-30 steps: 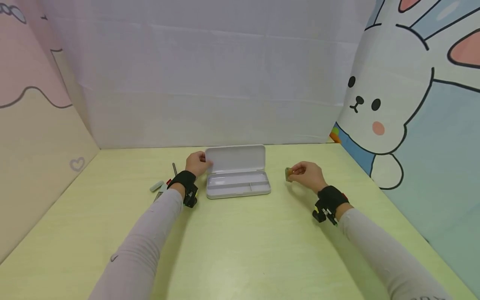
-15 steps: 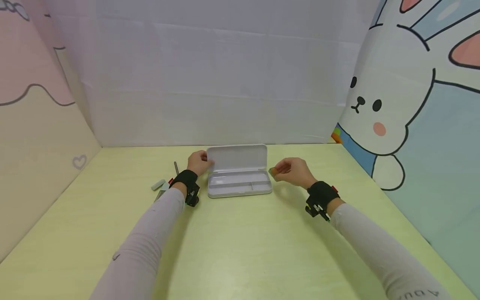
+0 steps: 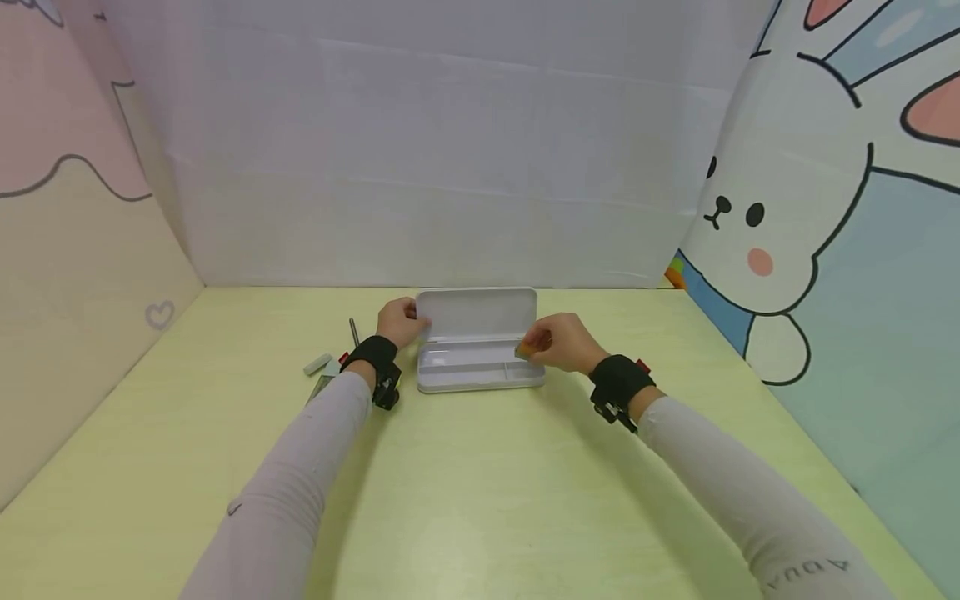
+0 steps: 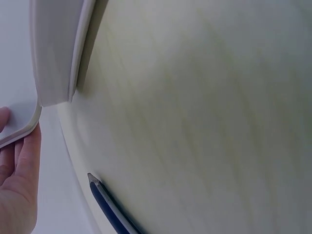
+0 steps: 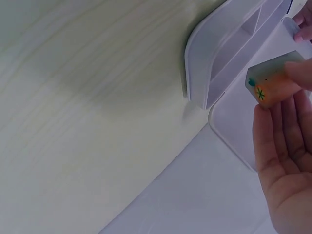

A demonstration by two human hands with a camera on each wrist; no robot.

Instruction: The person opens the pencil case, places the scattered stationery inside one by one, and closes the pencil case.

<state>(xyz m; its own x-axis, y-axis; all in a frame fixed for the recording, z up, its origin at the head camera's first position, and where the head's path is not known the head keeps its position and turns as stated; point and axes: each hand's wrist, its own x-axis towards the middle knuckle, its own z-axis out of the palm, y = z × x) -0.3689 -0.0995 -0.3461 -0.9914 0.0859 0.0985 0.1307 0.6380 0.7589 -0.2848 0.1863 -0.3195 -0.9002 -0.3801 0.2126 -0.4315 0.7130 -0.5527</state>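
A white pencil case (image 3: 480, 385) stands with its lid (image 3: 477, 313) raised and its divided tray facing up. My left hand (image 3: 401, 323) holds the left edge of that lid; in the left wrist view the fingers are behind it and the thumb tip in front. Over the right end of the tray, my right hand (image 3: 566, 342) pinches a small orange and grey-green block (image 5: 274, 80) between thumb and fingers. A little plant-like print shows on the block, which looks like an eraser. It appears above the case, apart from the tray.
Left of the case lie a dark slim pen or pencil (image 4: 109, 207), a pale green stick-like piece (image 3: 317, 364) and a small red-ended item (image 3: 343, 357), partly hidden by the left wrist. A white sheet (image 3: 435, 167) hangs behind the table (image 3: 480, 500).
My right hand has carried the block leftward, from the table's right side to over the case's right end. My left hand keeps its hold on the lid.
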